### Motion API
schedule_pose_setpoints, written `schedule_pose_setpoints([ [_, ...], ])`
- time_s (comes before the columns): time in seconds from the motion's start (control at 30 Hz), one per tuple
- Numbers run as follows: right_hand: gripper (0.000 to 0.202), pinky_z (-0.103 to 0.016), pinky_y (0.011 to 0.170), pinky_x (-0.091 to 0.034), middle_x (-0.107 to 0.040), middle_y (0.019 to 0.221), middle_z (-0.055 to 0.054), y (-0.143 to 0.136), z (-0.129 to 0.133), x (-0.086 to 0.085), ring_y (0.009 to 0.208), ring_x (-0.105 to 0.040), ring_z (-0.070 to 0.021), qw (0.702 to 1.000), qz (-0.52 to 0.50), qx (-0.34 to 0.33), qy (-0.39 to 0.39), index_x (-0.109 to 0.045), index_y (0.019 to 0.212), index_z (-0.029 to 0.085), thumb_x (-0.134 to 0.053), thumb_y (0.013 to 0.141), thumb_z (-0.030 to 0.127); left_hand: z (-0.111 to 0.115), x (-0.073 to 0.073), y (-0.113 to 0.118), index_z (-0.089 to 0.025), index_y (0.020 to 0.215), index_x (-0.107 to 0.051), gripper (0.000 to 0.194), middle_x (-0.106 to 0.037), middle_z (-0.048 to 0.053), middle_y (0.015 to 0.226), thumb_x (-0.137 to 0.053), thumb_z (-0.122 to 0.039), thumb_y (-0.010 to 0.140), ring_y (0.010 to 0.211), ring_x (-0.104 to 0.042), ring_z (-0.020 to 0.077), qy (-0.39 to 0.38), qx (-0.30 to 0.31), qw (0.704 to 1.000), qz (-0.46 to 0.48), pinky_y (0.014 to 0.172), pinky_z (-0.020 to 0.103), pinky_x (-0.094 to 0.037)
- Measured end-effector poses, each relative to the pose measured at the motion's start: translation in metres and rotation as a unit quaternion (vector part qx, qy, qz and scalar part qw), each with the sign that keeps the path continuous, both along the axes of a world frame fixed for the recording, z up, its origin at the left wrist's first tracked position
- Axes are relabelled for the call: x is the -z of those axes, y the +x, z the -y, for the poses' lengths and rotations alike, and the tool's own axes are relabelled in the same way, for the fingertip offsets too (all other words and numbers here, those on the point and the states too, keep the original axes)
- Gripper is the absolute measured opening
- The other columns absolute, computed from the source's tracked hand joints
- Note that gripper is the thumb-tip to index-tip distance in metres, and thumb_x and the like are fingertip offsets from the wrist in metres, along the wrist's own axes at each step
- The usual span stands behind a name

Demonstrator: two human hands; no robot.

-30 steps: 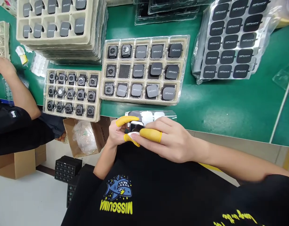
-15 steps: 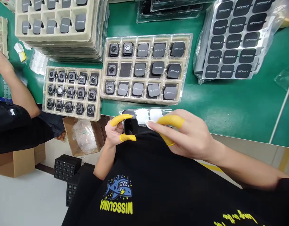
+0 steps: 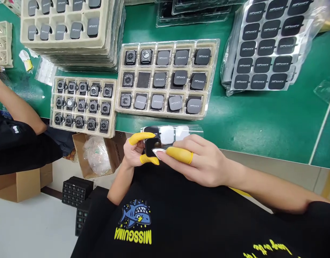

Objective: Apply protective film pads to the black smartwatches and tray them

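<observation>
My left hand (image 3: 136,150), with yellow covers on its fingers, grips a black square watch (image 3: 152,146) by its edges, dark screen up. Pinched in my right hand (image 3: 190,157) is a small white pad (image 3: 157,151), which lies at the lower right part of the screen. Just behind both hands is a clear film strip (image 3: 193,129) bearing a dark label and white squares. Beyond it, a beige tray (image 3: 167,114) holds dark HiFuture squares and several watches; one compartment shows only its dark bottom.
To the left is a smaller tray (image 3: 83,78) of watches, with a tall tray stack (image 3: 81,53) behind. Label sheets (image 3: 261,55) in plastic lie at right. Another person's arm (image 3: 20,104) reaches in at far left. An open carton (image 3: 86,157) stands below the table edge.
My right hand has moved left, bringing the white pad onto the screen. My left hand and the watch have shifted slightly right. The other person's hand has moved left.
</observation>
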State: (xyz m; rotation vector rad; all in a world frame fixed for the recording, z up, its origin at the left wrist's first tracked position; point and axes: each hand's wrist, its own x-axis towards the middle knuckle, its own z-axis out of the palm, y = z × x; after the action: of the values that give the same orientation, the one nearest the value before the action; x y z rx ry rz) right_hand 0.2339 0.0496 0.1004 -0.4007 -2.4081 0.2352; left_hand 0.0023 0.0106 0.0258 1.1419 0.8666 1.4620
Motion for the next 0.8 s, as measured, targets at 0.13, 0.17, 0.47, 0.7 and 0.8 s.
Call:
schedule_pose_setpoints([
  [0.13,0.023,-0.034,0.069,-0.048,-0.078,0.096,-0.003,-0.006,-0.004,-0.002,0.093,-0.070,-0.0155,0.999,-0.011,-0.041,0.023,-0.082,0.109,0.016,-0.063,0.110,0.004,0.003,0.006,-0.004,-0.023,0.123,-0.086,0.076,-0.086,0.002,0.091,-0.110,-0.057,0.059,0.073,-0.082,0.0170,-0.009,0.015,1.000,-0.018,0.073,0.026,-0.068],
  [0.17,0.024,-0.034,0.070,-0.048,-0.078,0.095,-0.002,-0.008,-0.006,-0.002,0.093,-0.070,-0.0148,0.999,-0.009,-0.043,0.030,-0.082,0.108,0.017,-0.062,0.111,0.004,0.003,0.007,-0.005,-0.022,0.123,-0.086,0.074,-0.085,0.002,0.090,-0.109,-0.056,0.062,0.072,-0.081,0.0169,-0.008,0.016,0.999,-0.032,0.072,0.026,-0.068],
  [0.47,0.026,-0.038,0.070,-0.042,-0.077,0.094,-0.009,-0.017,-0.016,0.005,0.094,-0.066,-0.0230,0.992,0.042,0.078,0.093,-0.081,0.119,0.010,-0.057,0.111,0.009,0.002,0.021,-0.007,-0.022,0.128,-0.084,0.080,-0.086,0.006,0.102,-0.110,-0.058,0.061,0.085,-0.085,0.0214,0.030,-0.021,0.996,-0.079,0.074,0.026,-0.069],
  [0.7,0.025,-0.038,0.076,-0.048,-0.073,0.096,-0.009,0.004,-0.007,-0.001,0.095,-0.065,-0.0238,0.998,0.023,0.059,0.011,-0.080,0.124,0.012,-0.065,0.105,0.006,0.002,0.019,-0.011,-0.024,0.128,-0.084,0.078,-0.085,0.005,0.103,-0.108,-0.058,0.062,0.087,-0.085,0.0211,-0.012,-0.016,0.999,-0.035,0.075,0.028,-0.070],
  [0.8,0.024,-0.037,0.074,-0.047,-0.075,0.097,-0.007,-0.003,-0.005,-0.003,0.097,-0.067,-0.0215,1.000,0.012,-0.001,0.004,-0.081,0.125,0.013,-0.067,0.106,0.006,-0.002,0.012,-0.009,-0.021,0.122,-0.086,0.074,-0.086,0.006,0.099,-0.108,-0.060,0.064,0.081,-0.084,0.0191,-0.005,-0.009,0.999,-0.045,0.072,0.025,-0.068],
])
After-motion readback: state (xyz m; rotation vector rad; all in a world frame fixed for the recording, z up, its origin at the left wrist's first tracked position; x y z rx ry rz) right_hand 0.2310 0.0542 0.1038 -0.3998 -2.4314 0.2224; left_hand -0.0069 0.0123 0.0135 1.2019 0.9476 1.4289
